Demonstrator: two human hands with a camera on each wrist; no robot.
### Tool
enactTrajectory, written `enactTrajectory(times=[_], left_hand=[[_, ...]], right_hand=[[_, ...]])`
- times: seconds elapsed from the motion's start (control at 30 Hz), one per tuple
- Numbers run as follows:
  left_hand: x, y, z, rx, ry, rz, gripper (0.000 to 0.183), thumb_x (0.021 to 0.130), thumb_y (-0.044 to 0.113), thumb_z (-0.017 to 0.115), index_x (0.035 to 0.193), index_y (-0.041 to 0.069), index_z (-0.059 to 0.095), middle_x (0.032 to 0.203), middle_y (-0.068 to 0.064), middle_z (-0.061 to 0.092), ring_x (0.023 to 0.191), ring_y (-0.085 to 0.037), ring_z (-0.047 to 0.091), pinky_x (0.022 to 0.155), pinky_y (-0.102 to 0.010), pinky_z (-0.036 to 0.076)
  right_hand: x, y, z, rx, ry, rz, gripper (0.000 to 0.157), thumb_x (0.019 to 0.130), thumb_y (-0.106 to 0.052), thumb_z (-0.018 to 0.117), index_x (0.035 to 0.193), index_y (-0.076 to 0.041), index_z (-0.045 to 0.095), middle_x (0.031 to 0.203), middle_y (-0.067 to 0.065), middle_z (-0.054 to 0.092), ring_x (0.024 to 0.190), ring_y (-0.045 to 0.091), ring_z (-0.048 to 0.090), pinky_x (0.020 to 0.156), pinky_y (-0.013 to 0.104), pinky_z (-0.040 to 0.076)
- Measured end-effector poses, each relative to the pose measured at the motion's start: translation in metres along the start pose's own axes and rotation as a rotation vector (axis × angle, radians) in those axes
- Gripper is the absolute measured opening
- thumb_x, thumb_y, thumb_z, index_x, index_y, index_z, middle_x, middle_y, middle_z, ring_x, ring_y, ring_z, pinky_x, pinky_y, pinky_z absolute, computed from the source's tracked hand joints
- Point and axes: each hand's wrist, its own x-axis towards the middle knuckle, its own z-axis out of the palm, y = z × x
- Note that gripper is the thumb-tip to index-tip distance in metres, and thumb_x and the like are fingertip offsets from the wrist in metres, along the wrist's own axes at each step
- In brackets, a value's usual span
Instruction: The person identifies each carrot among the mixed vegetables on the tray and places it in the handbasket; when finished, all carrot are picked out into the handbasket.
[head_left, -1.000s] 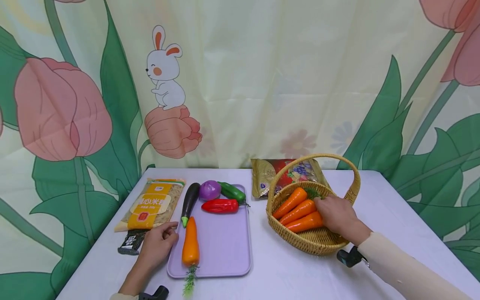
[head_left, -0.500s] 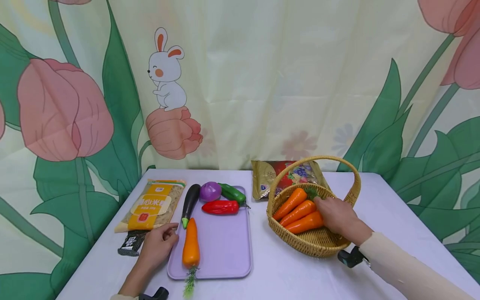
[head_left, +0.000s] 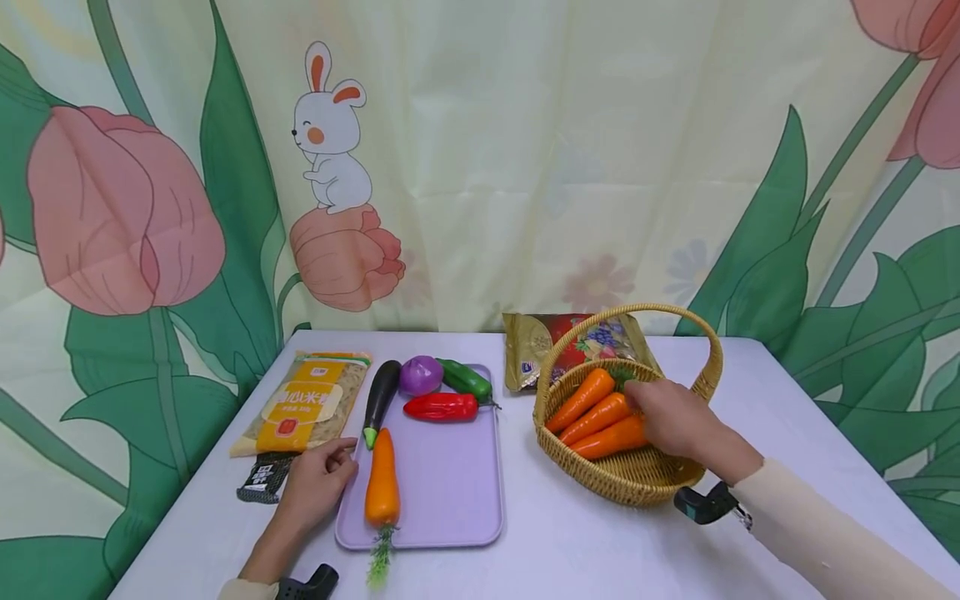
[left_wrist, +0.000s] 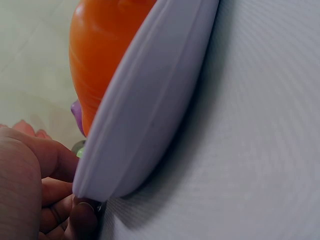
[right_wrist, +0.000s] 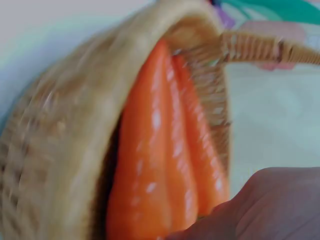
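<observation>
In the head view my right hand (head_left: 675, 419) reaches into a wicker basket (head_left: 600, 490), its curled fingers at the leafy end of the middle carrot (head_left: 597, 418). Two more orange carrots lie beside it; my fingertips are partly hidden. The right wrist view is blurred but shows the carrots (right_wrist: 145, 165) side by side below the basket rim (right_wrist: 70, 150). My left hand (head_left: 318, 482) pinches the left edge of a lilac tray (head_left: 450, 500), also seen on the tray wall (left_wrist: 135, 135) in the left wrist view. A larger carrot (head_left: 382, 487) lies along that edge, leaves overhanging the front.
On the tray's far side lie an eggplant (head_left: 384, 392), a purple onion (head_left: 421, 375), a green pepper (head_left: 462, 380) and a red pepper (head_left: 441, 407). A yellow-labelled bag (head_left: 307, 404) and small black packet (head_left: 264, 477) lie left; a gold packet (head_left: 528, 354) stands behind the basket.
My right hand has lifted slightly and its wrist has shifted a little to the right. The left hand stays at the tray edge. The head view has tilted slightly.
</observation>
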Motion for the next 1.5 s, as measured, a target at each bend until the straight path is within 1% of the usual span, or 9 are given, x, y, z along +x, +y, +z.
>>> enactTrajectory(times=[0.13, 0.3, 0.5, 0.63, 0.77, 0.93, 1.27, 1.37, 1.5], left_hand=[[0.001, 0.001, -0.001, 0.005, 0.011, 0.005, 0.037, 0.089, 0.01, 0.064, 0.125, 0.001, 0.069, 0.083, -0.005, 0.059, 0.075, -0.019, 0.052, 0.059, -0.023, 0.043], [0.001, 0.002, 0.0, -0.017, 0.013, 0.014, 0.037, 0.09, 0.01, 0.064, 0.126, 0.001, 0.068, 0.083, -0.006, 0.059, 0.075, -0.019, 0.052, 0.06, -0.023, 0.043], [0.002, 0.004, 0.0, -0.011, 0.025, 0.019, 0.037, 0.091, 0.01, 0.064, 0.127, 0.001, 0.068, 0.084, -0.006, 0.059, 0.076, -0.02, 0.052, 0.061, -0.022, 0.044], [0.0, 0.003, -0.002, -0.006, 0.024, 0.005, 0.037, 0.091, 0.011, 0.064, 0.127, 0.001, 0.068, 0.084, -0.006, 0.059, 0.077, -0.02, 0.052, 0.061, -0.022, 0.044], [-0.001, 0.0, -0.002, -0.002, 0.008, -0.013, 0.037, 0.091, 0.011, 0.064, 0.126, 0.001, 0.068, 0.083, -0.006, 0.059, 0.075, -0.019, 0.052, 0.06, -0.023, 0.043], [-0.002, -0.002, -0.003, -0.004, 0.004, -0.011, 0.038, 0.09, 0.01, 0.064, 0.126, 0.001, 0.068, 0.083, -0.006, 0.059, 0.074, -0.019, 0.052, 0.059, -0.023, 0.042], [-0.001, 0.0, -0.003, -0.003, 0.009, 0.015, 0.037, 0.09, 0.01, 0.064, 0.126, 0.001, 0.068, 0.083, -0.006, 0.059, 0.074, -0.019, 0.052, 0.059, -0.023, 0.043], [-0.001, 0.0, -0.001, -0.008, 0.009, 0.019, 0.037, 0.09, 0.01, 0.064, 0.126, 0.0, 0.068, 0.083, -0.006, 0.059, 0.074, -0.019, 0.052, 0.059, -0.023, 0.043], [-0.001, -0.001, 0.0, -0.007, -0.002, 0.002, 0.037, 0.09, 0.011, 0.065, 0.126, 0.001, 0.068, 0.083, -0.006, 0.059, 0.074, -0.019, 0.051, 0.058, -0.023, 0.042]], right_hand=[[0.0, -0.022, -0.006, 0.049, 0.043, -0.035, 0.025, 0.079, 0.006, 0.069, 0.101, -0.005, 0.067, 0.087, 0.005, 0.065, 0.073, 0.018, 0.055, 0.068, 0.034, 0.056], [-0.002, -0.055, -0.006, 0.118, 0.104, -0.119, 0.017, 0.083, 0.004, 0.069, 0.095, -0.009, 0.066, 0.083, -0.001, 0.062, 0.072, 0.015, 0.054, 0.064, 0.028, 0.053], [0.0, -0.098, 0.004, 0.171, 0.196, -0.297, 0.012, 0.087, -0.004, 0.073, 0.089, -0.014, 0.066, 0.076, -0.009, 0.06, 0.067, 0.008, 0.052, 0.065, 0.025, 0.05], [0.002, -0.128, 0.016, 0.182, 0.152, -0.422, 0.006, 0.09, -0.011, 0.072, 0.091, -0.015, 0.068, 0.079, -0.01, 0.063, 0.069, 0.004, 0.054, 0.066, 0.022, 0.051], [0.0, -0.154, 0.03, 0.194, 0.069, -0.485, 0.004, 0.092, -0.016, 0.071, 0.095, -0.016, 0.068, 0.081, -0.01, 0.066, 0.072, 0.003, 0.057, 0.068, 0.021, 0.051], [0.001, -0.179, 0.042, 0.212, 0.01, -0.511, 0.006, 0.091, -0.019, 0.072, 0.095, -0.017, 0.068, 0.082, -0.011, 0.066, 0.073, 0.002, 0.058, 0.069, 0.019, 0.05], [0.012, -0.215, 0.063, 0.239, -0.094, -0.481, 0.015, 0.093, -0.028, 0.07, 0.099, -0.015, 0.068, 0.075, -0.013, 0.059, 0.067, 0.002, 0.052, 0.065, 0.017, 0.045], [0.015, -0.225, 0.07, 0.255, -0.122, -0.468, 0.021, 0.094, -0.033, 0.069, 0.1, -0.014, 0.069, 0.073, -0.013, 0.059, 0.064, 0.001, 0.052, 0.062, 0.016, 0.045], [0.018, -0.237, 0.079, 0.318, -0.154, -0.408, 0.029, 0.094, -0.04, 0.068, 0.103, -0.013, 0.07, 0.064, -0.01, 0.056, 0.058, 0.004, 0.052, 0.056, 0.018, 0.044]])
